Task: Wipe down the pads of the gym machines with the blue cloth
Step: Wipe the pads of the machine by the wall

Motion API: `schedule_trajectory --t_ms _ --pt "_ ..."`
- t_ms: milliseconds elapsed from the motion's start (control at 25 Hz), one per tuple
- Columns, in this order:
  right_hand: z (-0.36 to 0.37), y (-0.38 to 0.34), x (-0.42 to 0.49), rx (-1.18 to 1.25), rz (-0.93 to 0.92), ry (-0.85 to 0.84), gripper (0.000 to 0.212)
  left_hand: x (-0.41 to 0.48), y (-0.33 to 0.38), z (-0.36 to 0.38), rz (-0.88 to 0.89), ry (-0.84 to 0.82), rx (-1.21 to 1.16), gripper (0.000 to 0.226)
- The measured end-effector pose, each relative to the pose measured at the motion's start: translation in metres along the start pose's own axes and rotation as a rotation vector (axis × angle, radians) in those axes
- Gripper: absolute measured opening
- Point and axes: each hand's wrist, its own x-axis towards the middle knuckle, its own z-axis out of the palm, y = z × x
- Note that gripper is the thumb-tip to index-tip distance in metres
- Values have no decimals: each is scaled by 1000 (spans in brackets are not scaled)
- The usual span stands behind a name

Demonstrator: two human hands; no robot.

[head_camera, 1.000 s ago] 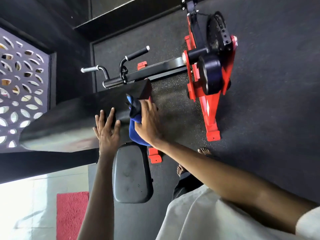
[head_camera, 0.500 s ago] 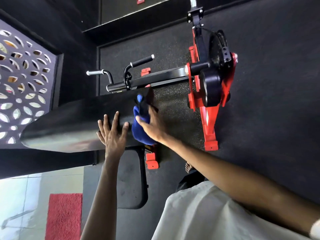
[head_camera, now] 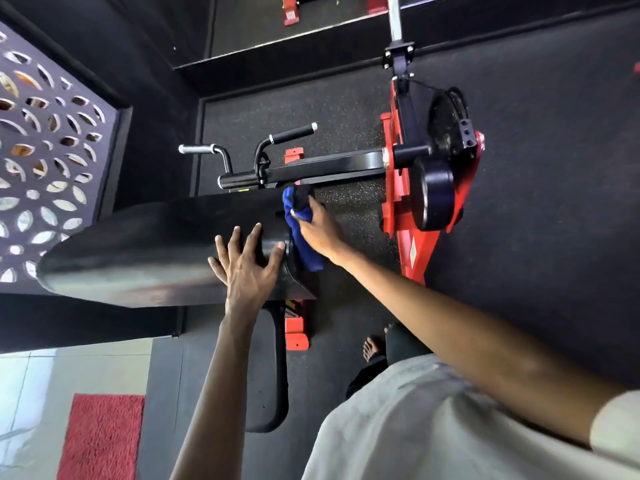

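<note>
The right hand's fingers [head_camera: 313, 216] were curled round a bunched blue cloth [head_camera: 304, 254], thumb pinching a fold, pressing it against the end face of the long black pad [head_camera: 149, 247]. The rest of the right hand [head_camera: 320, 233] lay over the cloth, whose loose tail hung down that end. The left hand [head_camera: 246, 271] lay flat on the pad's top near the same end, fingers [head_camera: 255, 240] spread and straight, holding nothing. The cloth looked soft, light and floppy, so it likely handled best gathered in the palm. The pad looked smooth, firm and perhaps slippery under the bracing hand. Beyond the end edge stood the red frame [head_camera: 408, 244].
</note>
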Motion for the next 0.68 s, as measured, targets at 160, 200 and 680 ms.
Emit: schedule_trajectory --t_ms 160,200,680 --pt "-4 8 29 -109 -83 -69 27 2 6 5 -29 -25 -23 68" --pt "-3 7 46 -167 -61 -98 29 4 10 7 -58 -30 -21 71" --pt "-12 23 99 -193 285 -194 63 7 46 18 -260 75 2 79"
